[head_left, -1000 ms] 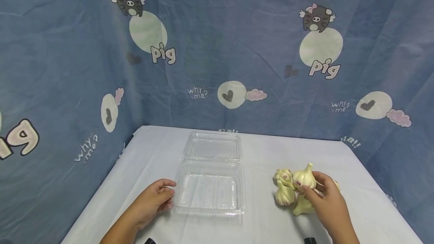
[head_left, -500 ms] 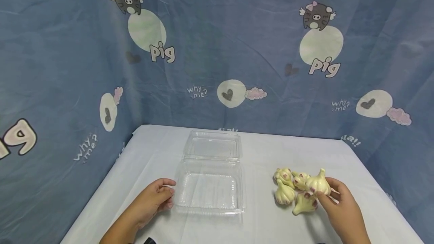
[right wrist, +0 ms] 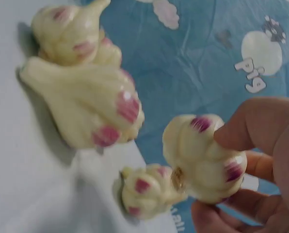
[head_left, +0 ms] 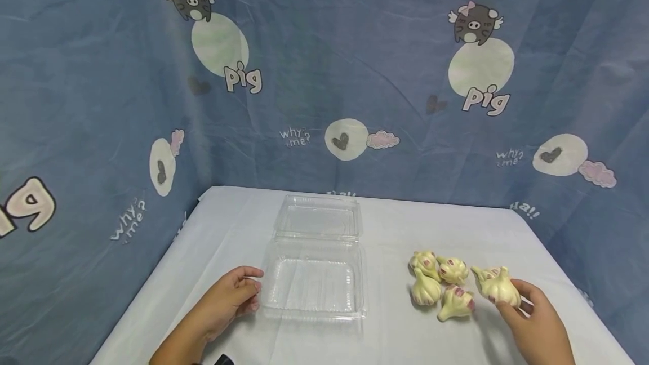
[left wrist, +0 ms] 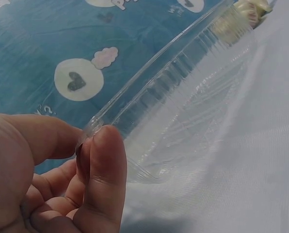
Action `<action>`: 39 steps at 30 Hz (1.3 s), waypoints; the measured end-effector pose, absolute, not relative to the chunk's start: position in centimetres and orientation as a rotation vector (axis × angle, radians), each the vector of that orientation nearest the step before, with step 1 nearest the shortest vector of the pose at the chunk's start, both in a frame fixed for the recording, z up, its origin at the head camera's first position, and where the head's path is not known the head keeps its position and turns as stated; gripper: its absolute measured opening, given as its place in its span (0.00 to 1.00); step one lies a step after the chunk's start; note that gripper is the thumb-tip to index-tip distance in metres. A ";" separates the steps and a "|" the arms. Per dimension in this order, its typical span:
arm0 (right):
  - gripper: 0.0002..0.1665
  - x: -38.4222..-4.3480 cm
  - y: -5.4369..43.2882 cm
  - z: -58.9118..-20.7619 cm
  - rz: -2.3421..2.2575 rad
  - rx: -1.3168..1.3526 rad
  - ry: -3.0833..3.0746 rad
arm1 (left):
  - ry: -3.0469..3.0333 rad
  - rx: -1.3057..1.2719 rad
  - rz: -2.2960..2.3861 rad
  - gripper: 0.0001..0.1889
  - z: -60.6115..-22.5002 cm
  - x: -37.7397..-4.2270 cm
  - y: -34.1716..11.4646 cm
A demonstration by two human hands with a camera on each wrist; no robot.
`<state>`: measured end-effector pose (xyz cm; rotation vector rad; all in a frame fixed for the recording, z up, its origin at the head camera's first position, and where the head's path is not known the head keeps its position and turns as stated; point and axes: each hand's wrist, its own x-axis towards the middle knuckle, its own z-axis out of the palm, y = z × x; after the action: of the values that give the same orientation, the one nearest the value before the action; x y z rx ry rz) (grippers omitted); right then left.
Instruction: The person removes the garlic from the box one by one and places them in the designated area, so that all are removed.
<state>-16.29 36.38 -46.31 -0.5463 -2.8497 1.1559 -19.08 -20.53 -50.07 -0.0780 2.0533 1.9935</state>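
My left hand (head_left: 228, 303) pinches the left rim of a clear plastic clamshell box (head_left: 314, 315) between thumb and index finger. The box lies unfolded on the white cloth, its lid (head_left: 318, 219) towards the back. At the right, my right hand (head_left: 539, 320) holds a cream garlic bulb (head_left: 501, 290) with purple patches, its stem upward. In the right wrist view this bulb (right wrist: 202, 158) is gripped from the side, root end showing. Another garlic bulb (head_left: 480, 274) is partly hidden behind it. Several more bulbs, among them one garlic bulb (head_left: 456, 304) on its side, cluster between box and hand.
White cloth (head_left: 390, 331) covers the table. A blue patterned curtain (head_left: 324, 72) rises behind it and along both sides. A small dark object (head_left: 223, 360) shows at the bottom edge near my left forearm.
My right hand has carried the garlic bulb rightward and towards me, away from the cluster, uncovering the bulbs there. My left hand and the box have stayed put.
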 end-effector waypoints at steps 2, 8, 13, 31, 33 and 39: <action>0.49 -16.2 36.8 -46.7 1.131 -0.580 -2.853 | 2.052 -0.079 1.996 0.22 -50.0 -19.1 -20.6; 0.51 -15.8 37.9 -47.9 1.125 -0.623 -2.909 | 2.035 -0.062 1.994 0.23 -50.1 -19.3 -20.6; 0.54 -15.9 38.3 -48.5 1.151 -0.638 -2.917 | 2.033 -0.065 2.004 0.23 -50.3 -19.5 -20.5; 0.56 -16.7 38.6 -50.2 1.148 -0.552 -3.018 | 2.014 -0.087 2.014 0.22 -50.5 -19.7 -20.2; 0.58 -16.6 38.5 -50.3 1.149 -0.560 -3.029 | 2.011 -0.087 2.008 0.22 -50.5 -19.7 -20.2; 0.65 -16.8 38.3 -50.2 1.122 -0.565 -3.051 | 2.026 -0.094 2.005 0.22 -50.5 -19.7 -20.2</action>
<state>-16.82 38.34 -50.19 -0.5654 -3.0506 1.1225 -19.74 -20.23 -50.51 -0.0944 2.0261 2.0053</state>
